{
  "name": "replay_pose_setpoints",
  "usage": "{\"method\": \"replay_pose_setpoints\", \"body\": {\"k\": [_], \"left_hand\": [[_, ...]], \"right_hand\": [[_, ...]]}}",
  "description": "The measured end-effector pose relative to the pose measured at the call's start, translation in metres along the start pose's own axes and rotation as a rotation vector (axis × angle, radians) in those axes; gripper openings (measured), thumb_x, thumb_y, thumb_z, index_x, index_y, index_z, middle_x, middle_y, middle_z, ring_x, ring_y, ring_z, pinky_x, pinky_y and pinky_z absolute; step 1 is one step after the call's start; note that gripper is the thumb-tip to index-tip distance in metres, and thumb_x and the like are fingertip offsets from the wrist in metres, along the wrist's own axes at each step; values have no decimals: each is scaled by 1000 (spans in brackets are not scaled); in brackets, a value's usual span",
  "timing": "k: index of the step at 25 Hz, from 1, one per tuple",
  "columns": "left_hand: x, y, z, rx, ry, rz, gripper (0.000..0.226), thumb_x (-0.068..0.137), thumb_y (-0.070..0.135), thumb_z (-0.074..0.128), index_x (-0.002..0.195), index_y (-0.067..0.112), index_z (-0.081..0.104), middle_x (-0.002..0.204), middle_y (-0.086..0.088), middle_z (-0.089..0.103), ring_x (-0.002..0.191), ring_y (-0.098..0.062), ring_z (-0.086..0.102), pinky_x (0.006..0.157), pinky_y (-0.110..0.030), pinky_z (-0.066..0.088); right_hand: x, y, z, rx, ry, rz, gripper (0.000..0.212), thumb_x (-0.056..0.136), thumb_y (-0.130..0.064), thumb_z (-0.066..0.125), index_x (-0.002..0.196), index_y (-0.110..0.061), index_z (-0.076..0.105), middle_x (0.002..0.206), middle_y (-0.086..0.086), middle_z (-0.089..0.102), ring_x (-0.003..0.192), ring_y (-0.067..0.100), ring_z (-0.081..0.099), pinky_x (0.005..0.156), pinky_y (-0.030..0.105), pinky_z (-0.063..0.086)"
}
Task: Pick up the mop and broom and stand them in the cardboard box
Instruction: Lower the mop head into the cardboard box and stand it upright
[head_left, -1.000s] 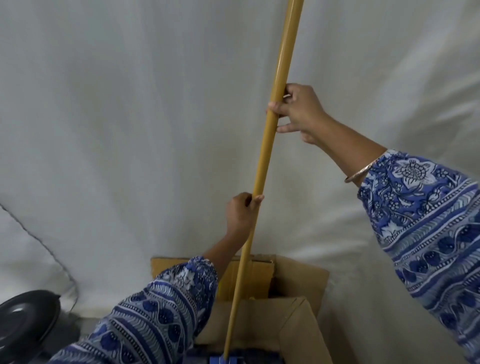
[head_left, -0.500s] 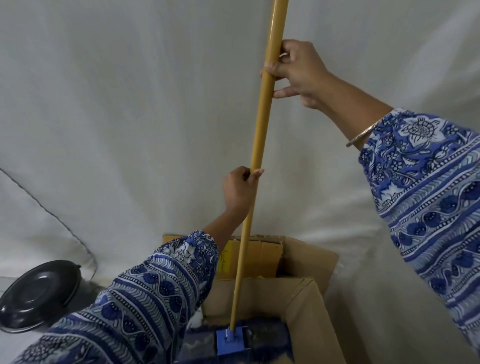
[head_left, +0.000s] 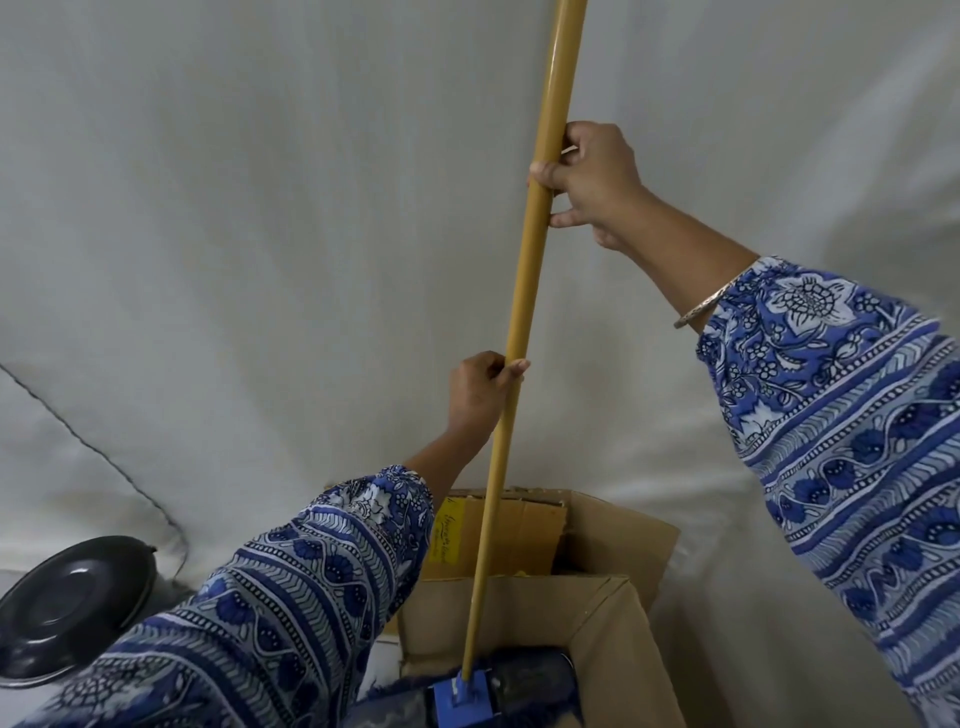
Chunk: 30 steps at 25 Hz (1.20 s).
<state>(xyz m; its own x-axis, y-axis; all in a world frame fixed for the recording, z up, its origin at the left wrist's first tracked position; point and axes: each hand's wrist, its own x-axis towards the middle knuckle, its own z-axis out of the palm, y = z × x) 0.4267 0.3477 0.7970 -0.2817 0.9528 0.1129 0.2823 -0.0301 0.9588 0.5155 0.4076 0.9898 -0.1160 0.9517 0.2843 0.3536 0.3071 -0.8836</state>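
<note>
The right hand is wrapping thumb and fingers around the long mustard-yellow round mop handle high up, clamped on it. The left hand is closing on the same handle lower down, fingertips curling round its near side. The handle is running almost upright, leaning a little to the right toward its top, which is passing out of view above. Downward from both grips, the handle is ending in a blue plastic socket on the dark blue fringed mop head, which is sitting inside the open brown cardboard box at the bottom of the view. The left hand is the nearer to the head, so it is probably steering the foot while the right is setting the lean. No broom is showing anywhere.
</note>
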Motion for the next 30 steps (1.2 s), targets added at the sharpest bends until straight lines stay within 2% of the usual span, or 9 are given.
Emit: {"method": "replay_pose_setpoints", "body": {"k": [6, 12, 16, 21, 25, 27, 30], "left_hand": [[4, -4, 3, -20, -4, 17, 29, 84, 29, 63, 88, 1, 67, 88, -19, 73, 82, -31, 69, 78, -47, 58], [5, -4, 6, -23, -19, 14, 32, 84, 29, 62, 89, -1, 68, 88, -19, 73, 82, -31, 69, 78, -45, 58], [7, -1, 7, -44, -34, 8, 30, 85, 28, 62, 89, -1, 67, 90, -20, 73, 84, -32, 68, 77, -42, 57], [9, -9, 10, -31, -62, -15, 30, 86, 28, 61, 90, -1, 67, 90, -20, 73, 86, -33, 68, 80, -45, 57], [18, -11, 9, -22, -79, -59, 31, 86, 29, 60, 91, 0, 67, 93, -20, 72, 81, -28, 65, 80, -43, 55], [23, -12, 9, -11, -84, -97, 32, 87, 30, 59, 92, -1, 66, 90, -18, 69, 78, -24, 60, 78, -41, 54], [31, -10, 8, -2, -81, -140, 36, 88, 31, 56, 93, -4, 65, 84, -13, 61, 75, -23, 54, 67, -34, 48]], "right_hand": [[-1, 0, -2, -9, 18, -3, 33, 84, -8, 63, 115, -2, 57, 99, 12, 59, 100, 29, 66, 69, 40, 59], [-4, 1, -3, -24, 42, 1, 34, 84, -7, 63, 117, -1, 56, 100, 11, 59, 99, 28, 65, 74, 44, 59], [-3, -1, -6, -33, 46, 0, 35, 83, -7, 64, 116, -1, 56, 102, 11, 60, 95, 26, 65, 72, 41, 59], [-4, 8, -1, -57, 76, 14, 34, 83, -8, 65, 115, -2, 57, 101, 11, 61, 94, 25, 66, 67, 37, 58], [4, 8, 2, -67, 51, 54, 34, 83, -7, 64, 117, -2, 57, 104, 9, 59, 97, 25, 64, 67, 36, 58], [9, 9, 5, -65, 14, 89, 35, 83, -7, 64, 117, -1, 57, 106, 9, 58, 101, 26, 64, 68, 35, 58], [16, 8, 13, -53, 13, 131, 32, 82, -4, 64, 114, 1, 59, 105, 11, 59, 103, 27, 64, 74, 36, 58]]}}
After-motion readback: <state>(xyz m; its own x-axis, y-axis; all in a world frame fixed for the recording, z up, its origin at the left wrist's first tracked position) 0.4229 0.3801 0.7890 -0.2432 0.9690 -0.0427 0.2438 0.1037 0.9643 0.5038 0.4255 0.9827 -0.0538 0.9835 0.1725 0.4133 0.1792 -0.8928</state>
